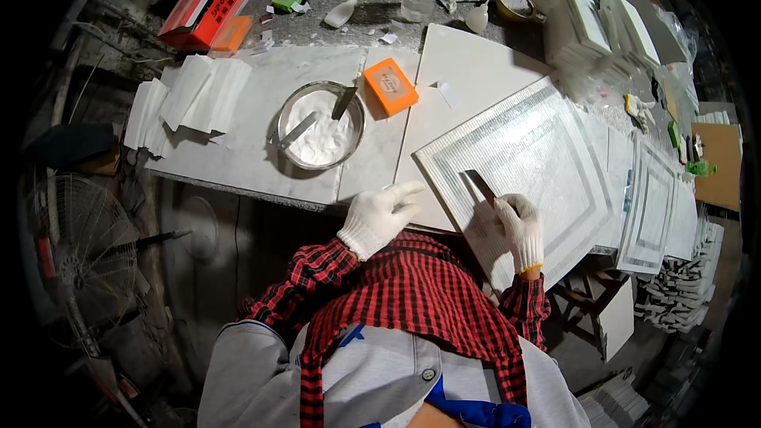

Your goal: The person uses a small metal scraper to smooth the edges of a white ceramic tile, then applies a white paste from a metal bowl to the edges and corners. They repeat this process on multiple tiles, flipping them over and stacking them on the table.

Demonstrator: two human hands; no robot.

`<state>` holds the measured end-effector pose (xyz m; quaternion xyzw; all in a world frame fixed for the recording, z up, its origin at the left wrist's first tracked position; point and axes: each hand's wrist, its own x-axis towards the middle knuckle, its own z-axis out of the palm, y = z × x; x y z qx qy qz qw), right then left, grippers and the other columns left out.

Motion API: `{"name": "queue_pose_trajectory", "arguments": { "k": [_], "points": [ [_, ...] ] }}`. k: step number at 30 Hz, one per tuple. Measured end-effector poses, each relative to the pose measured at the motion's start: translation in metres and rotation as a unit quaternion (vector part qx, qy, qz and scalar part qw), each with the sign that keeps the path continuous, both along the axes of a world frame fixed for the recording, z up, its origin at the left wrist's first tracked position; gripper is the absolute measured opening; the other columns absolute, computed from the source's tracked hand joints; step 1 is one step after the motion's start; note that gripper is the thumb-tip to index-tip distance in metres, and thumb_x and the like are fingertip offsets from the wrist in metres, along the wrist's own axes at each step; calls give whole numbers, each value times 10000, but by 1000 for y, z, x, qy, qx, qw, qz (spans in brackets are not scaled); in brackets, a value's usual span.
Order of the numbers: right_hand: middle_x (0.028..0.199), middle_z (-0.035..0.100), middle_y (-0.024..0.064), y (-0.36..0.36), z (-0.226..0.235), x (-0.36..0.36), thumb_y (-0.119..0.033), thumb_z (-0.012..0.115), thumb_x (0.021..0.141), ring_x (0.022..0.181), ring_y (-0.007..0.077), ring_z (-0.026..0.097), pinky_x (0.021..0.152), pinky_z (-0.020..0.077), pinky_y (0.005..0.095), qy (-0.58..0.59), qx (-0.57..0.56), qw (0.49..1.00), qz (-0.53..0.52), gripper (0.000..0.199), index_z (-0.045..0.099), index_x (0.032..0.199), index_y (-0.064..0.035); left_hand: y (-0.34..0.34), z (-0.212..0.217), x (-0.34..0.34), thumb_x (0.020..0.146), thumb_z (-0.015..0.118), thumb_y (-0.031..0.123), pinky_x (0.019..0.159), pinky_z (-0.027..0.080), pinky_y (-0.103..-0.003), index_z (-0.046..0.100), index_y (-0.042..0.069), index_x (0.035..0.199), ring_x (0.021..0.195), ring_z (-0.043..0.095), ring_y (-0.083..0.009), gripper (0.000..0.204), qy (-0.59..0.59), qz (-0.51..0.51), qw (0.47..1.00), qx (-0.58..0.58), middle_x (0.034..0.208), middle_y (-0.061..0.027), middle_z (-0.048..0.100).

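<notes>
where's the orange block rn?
Head view, upper middle: the orange block lies flat on the white slab, just right of the metal bowl of white powder, above the left hand.

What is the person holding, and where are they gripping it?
The right hand holds a flat metal blade by its lower end, over the tile panel. The left hand holds nothing.

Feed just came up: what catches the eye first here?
The right hand, in a white glove, holds a flat blade on a grey-bordered tile panel at centre right. The left hand rests at the bench edge. Behind it sits a bowl of white paste beside an orange block.
</notes>
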<state>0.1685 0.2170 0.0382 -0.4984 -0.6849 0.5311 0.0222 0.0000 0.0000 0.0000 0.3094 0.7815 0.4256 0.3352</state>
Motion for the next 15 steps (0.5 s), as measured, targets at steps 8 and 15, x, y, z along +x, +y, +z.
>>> {"name": "queue_pose_trajectory", "arguments": {
  "k": [8, 15],
  "points": [
    [863, 673, 42, -25, 18, -38, -242, 679, 945, 775, 105, 603, 671, 489, 228, 129, -77, 989, 8, 248, 695, 1043, -14, 6, 2, 3, 902, 672, 153, 629, 480, -245, 565, -20, 1317, 673, 528, -67, 462, -255, 115, 953, 116, 884, -25, 632],
    [984, 722, 122, -60, 2, -50, -338, 635, 927, 879, 286, 696, 777, 538, 339, 98, 20, 959, 263, 286, 715, 1063, -100, 4, 27, 2, 935, 670, 293, 586, 476, -210, 704, 32, 987, 630, 589, -53, 268, -312, 196, 928, 62, 743, -2, 664]
  ]
}}
